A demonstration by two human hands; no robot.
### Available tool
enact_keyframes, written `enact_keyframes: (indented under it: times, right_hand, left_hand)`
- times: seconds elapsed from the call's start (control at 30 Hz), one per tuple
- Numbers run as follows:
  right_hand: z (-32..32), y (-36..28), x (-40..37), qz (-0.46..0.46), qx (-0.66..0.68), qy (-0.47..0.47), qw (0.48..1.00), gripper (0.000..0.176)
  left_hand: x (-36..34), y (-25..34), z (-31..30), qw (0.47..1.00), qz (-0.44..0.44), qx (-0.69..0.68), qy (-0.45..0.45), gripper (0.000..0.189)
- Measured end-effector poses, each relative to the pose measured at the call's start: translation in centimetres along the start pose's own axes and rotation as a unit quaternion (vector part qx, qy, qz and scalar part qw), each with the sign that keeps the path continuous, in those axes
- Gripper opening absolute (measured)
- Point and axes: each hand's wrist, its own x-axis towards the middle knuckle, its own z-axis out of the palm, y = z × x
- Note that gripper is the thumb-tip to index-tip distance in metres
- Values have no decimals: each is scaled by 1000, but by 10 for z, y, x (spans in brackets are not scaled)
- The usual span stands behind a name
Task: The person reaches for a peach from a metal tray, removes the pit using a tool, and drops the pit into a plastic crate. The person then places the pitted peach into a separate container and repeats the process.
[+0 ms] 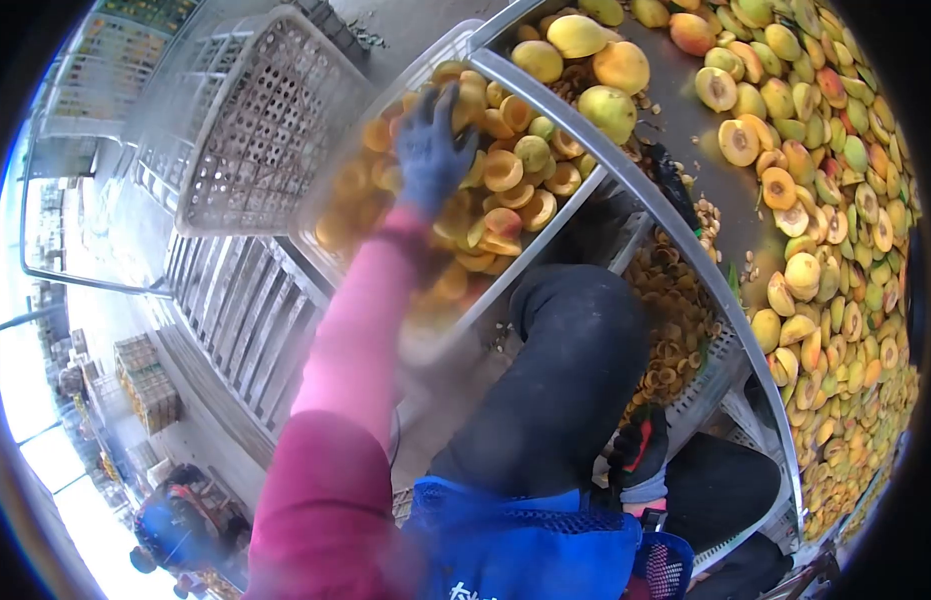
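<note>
My left hand (pixel 432 150), in a grey-blue glove, reaches out over a pale plastic crate (pixel 450 325) filled with halved, pitted apricots (pixel 503 170). Its fingers are spread and lie on the fruit, with the thumb apart. My right hand (pixel 642 450), in a dark glove with red on it, is low by my knee. Its fingers look curled, but whatever they hold is lost in the dark. Beside it, a basket (pixel 720 365) contains a heap of small brownish pieces, perhaps pits or fruit scraps.
A metal-rimmed table (pixel 675 75) curves along the right, heaped with whole and cut apricots (pixel 815 200). Loose pits (pixel 705 215) lie near its rim. An upright perforated crate (pixel 270 120) stands at upper left beside a slatted pallet (pixel 250 320). Another person (pixel 180 525) is at lower left.
</note>
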Motion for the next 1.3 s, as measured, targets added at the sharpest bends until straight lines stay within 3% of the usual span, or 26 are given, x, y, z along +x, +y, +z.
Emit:
enact_keyframes:
  times: [0.03, 0.13, 0.23, 0.37, 0.47, 0.53, 0.57, 0.67, 0.77, 0.87, 0.9, 0.97, 1.03, 1.1, 1.2, 1.27, 1.3]
  right_hand:
    - [-2, 1, 2, -8, -20, -5, 1000, 37]
    - [4, 4, 6, -40, -56, 13, 998, 37]
    - [3, 2, 13, -41, -21, -24, 999, 38]
    - [5, 8, 9, -58, -4, -45, 997, 34]
    - [-1, 7, 5, -67, 13, -15, 998, 32]
    - [6, 6, 1, -97, -22, 51, 994, 31]
    - [7, 8, -1, -107, -45, 86, 989, 31]
    - [2, 4, -1, -79, -55, 24, 995, 31]
    - [-5, 4, 5, -67, -23, 21, 997, 33]
    - [14, 10, -2, -62, -57, 50, 995, 35]
    - [12, 11, -1, -57, -58, 35, 996, 35]
    - [3, 12, 3, -47, -62, 9, 997, 35]
    - [-1, 10, 4, -36, -72, -28, 996, 34]
    - [-14, 7, 9, -45, -74, -60, 994, 33]
    - [-36, -3, 14, -70, -49, -75, 994, 31]
    - [-27, 1, 8, -58, 4, -54, 997, 29]
    - [-22, 2, 2, -85, -80, -64, 991, 30]
  left_hand:
    - [13, -2, 9, 998, 9, -56, 4, 60]
    - [47, 5, 40, 981, -39, 65, -177, 58]
    - [63, 2, 57, 968, -23, 147, -204, 58]
    - [67, -19, 49, 976, -9, 4, -217, 63]
    - [24, -14, 7, 996, -59, -63, -23, 67]
    - [-35, -23, -26, 995, 6, 80, -64, 61]
    - [-65, -38, -37, 990, -1, 79, -116, 53]
    - [-123, -53, -92, 965, -4, 174, -196, 37]
    - [-148, -67, -121, 977, -77, 108, -166, 32]
    - [-156, -61, -143, 970, -153, 127, -140, 25]
    - [-147, -41, -147, 972, -160, 125, -122, 23]
    - [-139, -28, -119, 995, -73, 60, -24, 33]
    - [-108, 10, -98, 998, -38, 22, -38, 51]
    - [-92, 22, -82, 998, -29, 35, -37, 55]
    - [-87, 16, -42, 994, -58, 42, -87, 54]
    - [-95, -3, -60, 986, -16, 64, -150, 45]
    - [-104, -16, -68, 986, -17, 77, -148, 43]
